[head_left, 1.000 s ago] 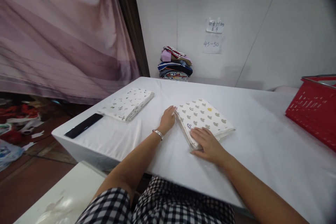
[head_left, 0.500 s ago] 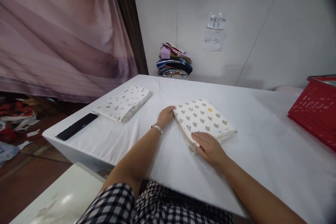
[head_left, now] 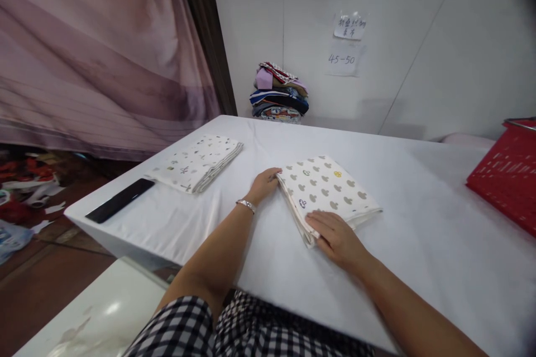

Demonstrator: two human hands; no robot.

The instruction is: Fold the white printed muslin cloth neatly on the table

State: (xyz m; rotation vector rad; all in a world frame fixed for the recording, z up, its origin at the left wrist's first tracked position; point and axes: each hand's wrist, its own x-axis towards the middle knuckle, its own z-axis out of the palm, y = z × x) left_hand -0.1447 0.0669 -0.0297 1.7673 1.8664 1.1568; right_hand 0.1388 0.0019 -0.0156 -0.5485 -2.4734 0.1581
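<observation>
A: Where the checked fabric fills the bottom of the frame, what comes just above it?

B: The right hand [head_left: 338,239], lower centre. It lies flat with fingers loosely spread, pressing the near corner of the folded patterned cloth [head_left: 327,190]; nothing is gripped. The cloth sits in the middle of the frame on the white table [head_left: 419,245].

A: And the left hand [head_left: 263,184]?

B: Just left of centre, a bracelet on its wrist. Its fingers are curled in close together, tips touching the cloth's left corner. Whether they pinch the edge, I cannot tell.

A: Farther left?

B: A black flat device [head_left: 120,207] near the table's left edge, and above it a second folded cloth [head_left: 197,162] with small prints, well apart from both hands.

A: At the right edge?

B: A red basket [head_left: 505,173], partly cut off.

A: At the top?

B: A stack of folded clothes [head_left: 278,93] against the wall, upper centre, with paper notes [head_left: 347,39] to its right and a pink curtain [head_left: 96,50] at upper left.
</observation>
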